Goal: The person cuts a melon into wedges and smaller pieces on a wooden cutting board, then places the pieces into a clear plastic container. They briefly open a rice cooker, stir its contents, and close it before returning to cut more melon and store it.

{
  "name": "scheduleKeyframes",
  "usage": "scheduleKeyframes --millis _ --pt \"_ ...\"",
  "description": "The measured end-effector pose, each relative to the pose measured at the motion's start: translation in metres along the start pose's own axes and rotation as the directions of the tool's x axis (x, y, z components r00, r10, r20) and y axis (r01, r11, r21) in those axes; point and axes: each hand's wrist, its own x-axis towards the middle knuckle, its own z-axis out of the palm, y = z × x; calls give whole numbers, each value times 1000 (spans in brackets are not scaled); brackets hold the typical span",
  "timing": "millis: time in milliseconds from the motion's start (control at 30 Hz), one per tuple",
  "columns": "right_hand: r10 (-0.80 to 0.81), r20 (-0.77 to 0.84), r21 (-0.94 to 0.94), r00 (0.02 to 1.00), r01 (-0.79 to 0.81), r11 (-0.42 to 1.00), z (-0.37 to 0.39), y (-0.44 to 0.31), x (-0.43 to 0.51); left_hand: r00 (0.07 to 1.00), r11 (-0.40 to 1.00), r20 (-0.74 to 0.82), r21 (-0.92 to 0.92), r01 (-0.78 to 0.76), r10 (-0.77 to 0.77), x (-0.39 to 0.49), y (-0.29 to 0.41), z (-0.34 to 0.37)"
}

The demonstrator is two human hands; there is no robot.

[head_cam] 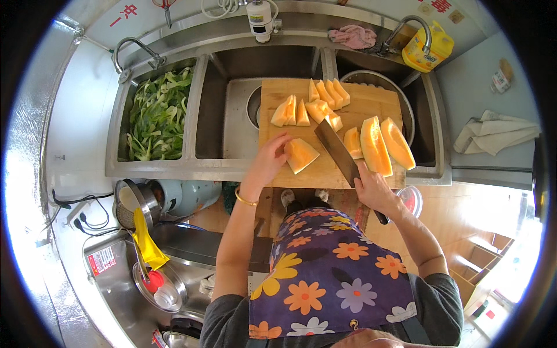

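My right hand grips the handle of a broad-bladed kitchen knife. Its blade slants up and left over the wooden cutting board. My left hand has its fingertips on the left end of an orange-fleshed melon piece, left of the blade and apart from it. Near the blade's tip lies a group of cut chunks. Smaller melon slices are at the upper left, with several more upright slices at the back. Two long melon wedges and a shorter piece lie right of the knife.
The board bridges the middle sink basin and the right one, partly covering a metal pot. Leafy greens fill the left basin. Behind stand curved taps, a pink cloth and a yellow jug.
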Motion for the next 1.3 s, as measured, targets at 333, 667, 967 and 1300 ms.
scheduleKeyframes --millis 333,667,967,1300 --pt "-236 -58 -9 970 236 972 2 -30 -12 829 959 -487 196 -205 277 -53 -27 76" --pt "-121 115 -133 986 136 982 20 -43 8 800 937 -499 264 -228 335 -51 -31 75" --pt "-62 182 -131 981 87 988 20 -42 25 774 940 -537 239 -243 336 -51 -31 75" --pt "-114 125 -126 986 129 984 13 -55 2 794 923 -484 292 -251 369 -50 -36 77"
